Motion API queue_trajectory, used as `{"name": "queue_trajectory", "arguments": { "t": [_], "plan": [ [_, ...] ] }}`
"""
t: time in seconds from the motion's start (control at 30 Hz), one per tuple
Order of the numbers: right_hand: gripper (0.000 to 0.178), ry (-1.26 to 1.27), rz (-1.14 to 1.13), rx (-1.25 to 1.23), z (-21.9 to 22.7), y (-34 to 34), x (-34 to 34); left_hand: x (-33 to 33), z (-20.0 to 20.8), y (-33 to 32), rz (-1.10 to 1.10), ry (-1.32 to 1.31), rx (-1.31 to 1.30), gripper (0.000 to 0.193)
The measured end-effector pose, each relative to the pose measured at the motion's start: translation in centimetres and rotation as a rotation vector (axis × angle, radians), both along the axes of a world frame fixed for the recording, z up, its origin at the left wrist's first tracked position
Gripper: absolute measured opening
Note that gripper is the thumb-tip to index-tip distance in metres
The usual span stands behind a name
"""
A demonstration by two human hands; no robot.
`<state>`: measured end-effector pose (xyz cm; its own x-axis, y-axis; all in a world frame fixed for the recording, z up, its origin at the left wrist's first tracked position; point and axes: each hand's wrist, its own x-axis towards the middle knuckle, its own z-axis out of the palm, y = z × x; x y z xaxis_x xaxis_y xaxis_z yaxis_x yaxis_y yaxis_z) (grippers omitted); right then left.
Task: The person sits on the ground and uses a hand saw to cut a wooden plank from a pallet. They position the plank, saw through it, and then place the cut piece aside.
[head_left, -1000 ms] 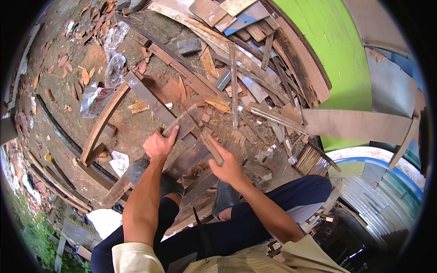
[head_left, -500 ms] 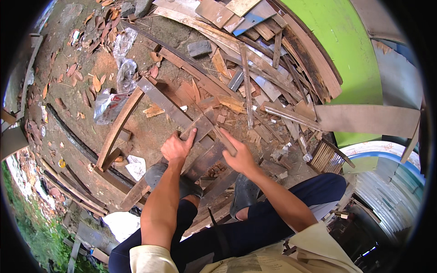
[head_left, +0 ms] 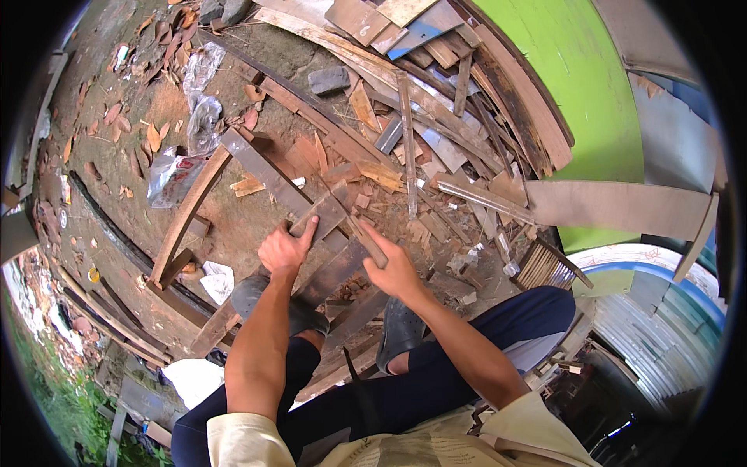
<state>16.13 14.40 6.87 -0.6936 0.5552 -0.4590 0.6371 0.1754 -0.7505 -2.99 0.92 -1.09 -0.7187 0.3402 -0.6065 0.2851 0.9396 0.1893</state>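
My left hand is closed on a short wooden block, the thumb lying along its top. Beneath that block, a long flat board runs away to the far left. In my right hand is a wooden-handled tool, its handle pointing forward to the block's right edge. The tool's far part looks thin, and I cannot make out its kind. Both hands are above the ground between my feet, and a wide dark board lies just below them.
Scrap wood is heaped at the far right beside a green panel. A curved wooden piece stands at the left, near a plastic bag. A grey stone lies ahead. A slatted wooden piece is at the right.
The whole scene has slid slightly left in the picture. Both hands keep the same hold, and the block and tool show no clear movement against each other.
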Motion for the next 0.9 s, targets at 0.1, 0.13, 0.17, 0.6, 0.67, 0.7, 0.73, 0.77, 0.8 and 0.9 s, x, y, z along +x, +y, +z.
{"name": "queue_trajectory", "arguments": {
  "t": [0.1,0.13,0.17,0.6,0.67,0.7,0.73,0.77,0.8,0.9],
  "plan": [
    [0.071,-0.173,0.036,-0.094,11.0,-0.4,3.7,-0.6,0.2,-0.6,0.010,-0.011,-0.068,0.083],
    [0.072,-0.217,0.027,-0.136,14.5,-0.3,5.8,-0.3,0.2,-0.6,0.012,-0.007,-0.053,0.083],
    [0.072,-0.252,0.016,-0.182,16.3,-0.2,7.4,-0.1,0.2,-0.8,0.012,0.006,-0.043,0.083],
    [0.071,-0.110,0.030,-0.139,9.3,0.0,4.2,-0.3,-0.2,-1.0,0.029,0.028,-0.008,0.081],
    [0.071,-0.233,0.017,-0.210,16.0,0.6,7.9,-0.4,0.0,-0.9,0.031,0.020,-0.015,0.081],
    [0.070,-0.315,-0.009,-0.263,17.7,0.9,8.4,-0.3,-0.1,-0.7,0.027,0.026,-0.012,0.082],
    [0.070,-0.178,0.025,-0.167,15.8,0.9,8.3,-0.5,-0.2,-0.7,0.026,0.034,-0.011,0.082],
    [0.070,-0.053,0.050,-0.068,12.4,0.8,7.7,-0.6,-0.1,-0.6,0.027,0.020,-0.016,0.082],
    [0.069,-0.087,0.052,-0.086,9.1,1.4,5.0,-0.8,0.1,-0.5,0.038,0.014,-0.021,0.082],
    [0.067,-0.202,0.001,-0.215,0.4,3.5,-2.3,0.9,0.8,0.6,0.015,-0.026,-0.002,0.082]
  ]
}}
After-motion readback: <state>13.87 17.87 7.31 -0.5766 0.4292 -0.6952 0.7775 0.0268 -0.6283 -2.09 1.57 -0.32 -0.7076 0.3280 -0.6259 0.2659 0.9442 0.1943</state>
